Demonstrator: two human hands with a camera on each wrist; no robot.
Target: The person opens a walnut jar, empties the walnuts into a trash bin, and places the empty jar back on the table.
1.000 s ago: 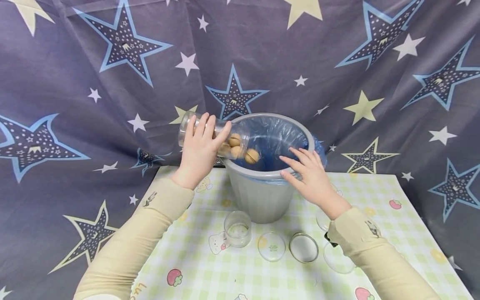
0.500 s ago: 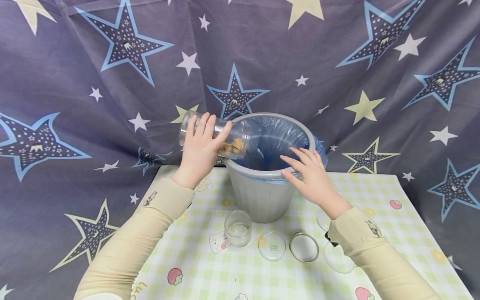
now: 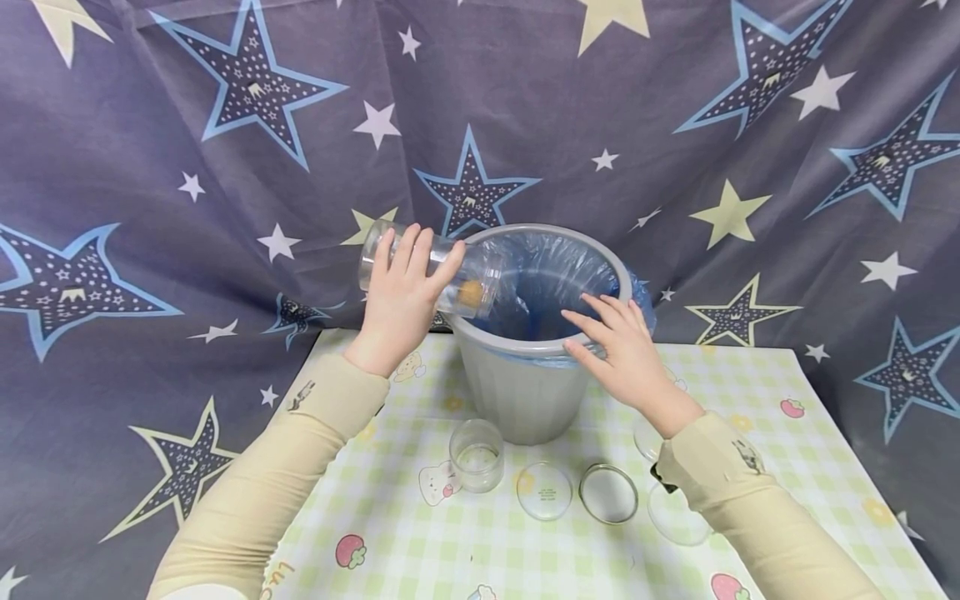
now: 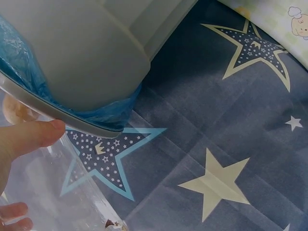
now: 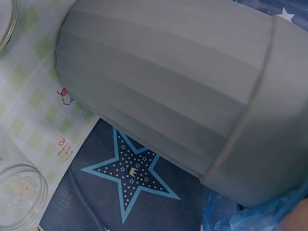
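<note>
Tilted on its side, a clear jar (image 3: 431, 271) has its mouth over the left rim of a grey trash bin (image 3: 525, 392). My left hand (image 3: 401, 304) grips the jar from above, its thumb near the rim in the left wrist view. One walnut (image 3: 470, 292) shows inside the jar near its mouth; small reddish-brown bits (image 4: 113, 224) lie towards its base. A blue bag (image 3: 555, 283) lines the bin, and its depth is hidden. With fingers extended, my right hand (image 3: 622, 354) lies at the bin's right front rim; whether it presses there I cannot tell.
In front of the bin stand a short clear container (image 3: 477, 458), a clear round lid (image 3: 544, 492) and a metal-rimmed lid (image 3: 608, 494). Another clear lid (image 3: 678, 515) sits partly under my right forearm. A star-patterned cloth (image 3: 225, 208) hangs behind the checked table (image 3: 420, 542).
Walnuts have rolled out of the jar into the bin, from several in view to one. Both hands have stayed almost still, the jar held at the same tilt.
</note>
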